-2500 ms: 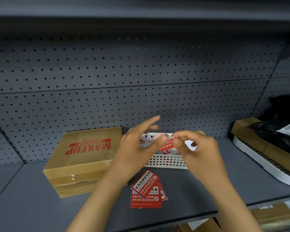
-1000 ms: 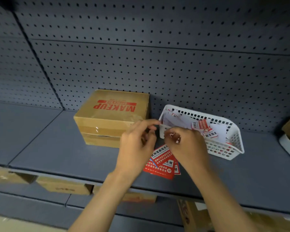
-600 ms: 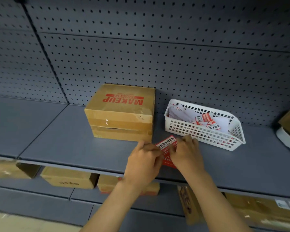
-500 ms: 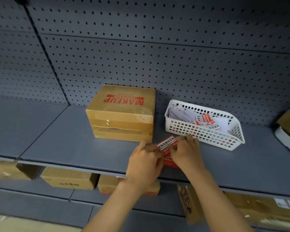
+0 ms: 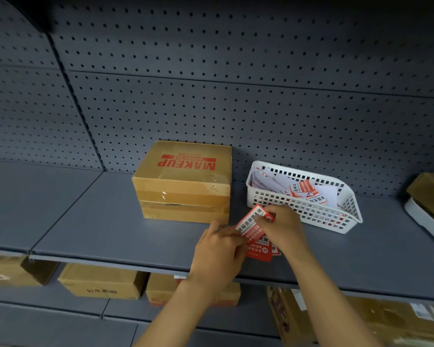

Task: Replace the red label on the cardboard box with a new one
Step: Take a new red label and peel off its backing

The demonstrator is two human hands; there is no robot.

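The cardboard box (image 5: 183, 181) sits on the grey shelf (image 5: 90, 221), back against the pegboard wall (image 5: 211, 83). Its top carries red print reading "MAKEUP", upside down from this view, under a red bar whose smaller lettering is too blurred to read. Its front face shows brown tape and no red label.

Both hands work just in front of the box's right front corner, near the shelf's front edge. The left hand (image 5: 218, 256) and the right hand (image 5: 285, 229) each pinch one red label (image 5: 252, 222) between thumb and fingertips, the left at its lower left end, the right at its upper right corner, holding it tilted above a small stack of labels (image 5: 259, 249) lying flat on the shelf. The held label has a white band of Chinese characters with a line of small Latin letters beneath, which I cannot read with confidence. How many lie in the stack is unclear; at least two overlap.

One white basket (image 5: 308, 214) stands just right of the box, apart from it, holding white backing papers and at least two more red-and-white labels.

Left of the box the shelf lies open and bare; to the right, beyond the basket, a white tray (image 5: 426, 221) crosses the frame's edge. Three cardboard cartons (image 5: 100, 281) show on the shelf below.
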